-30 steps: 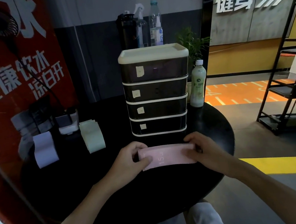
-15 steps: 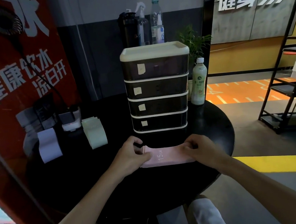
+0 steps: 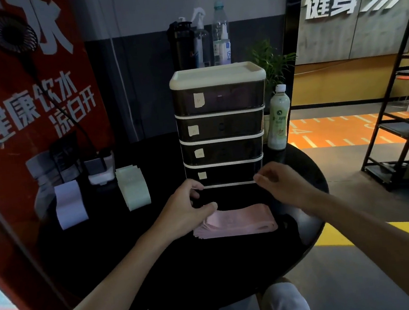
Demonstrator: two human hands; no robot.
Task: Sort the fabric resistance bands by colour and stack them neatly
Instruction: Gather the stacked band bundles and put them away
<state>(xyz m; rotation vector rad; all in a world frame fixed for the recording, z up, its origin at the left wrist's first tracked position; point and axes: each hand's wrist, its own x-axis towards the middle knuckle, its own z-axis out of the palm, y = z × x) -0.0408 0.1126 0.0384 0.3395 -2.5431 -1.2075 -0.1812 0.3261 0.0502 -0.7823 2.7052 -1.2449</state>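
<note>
**Pink bands stacked before the drawers, both hands above them**

A flat stack of pink fabric resistance bands lies on the round black surface, just in front of a tall drawer unit with four dark translucent drawers and a cream lid; each drawer front carries a small pale label; the stack lies crosswise, its long edge parallel to the drawer fronts

The left hand sits over the left end of the pink stack and hides that end; its fingers curl towards the lower left corner of the bottom drawer and its thumb points right, just above the bands; whether this grip pinches the fabric or merely hovers over it cannot be told; the right hand hangs above the right end of the stack, apart from it, its grip loose and holding nothing, fingertips near the bottom drawer's right corner

Well to the left on the same surface lie a stack of pale lilac bands and, nearer the drawers, a stack of pale green bands, the two apart from each other; a small white device with a black cable stands between and behind them; a white and green plastic bottle stands upright just to the right of the drawer unit; a black metal rack stands on the floor at far right
</note>
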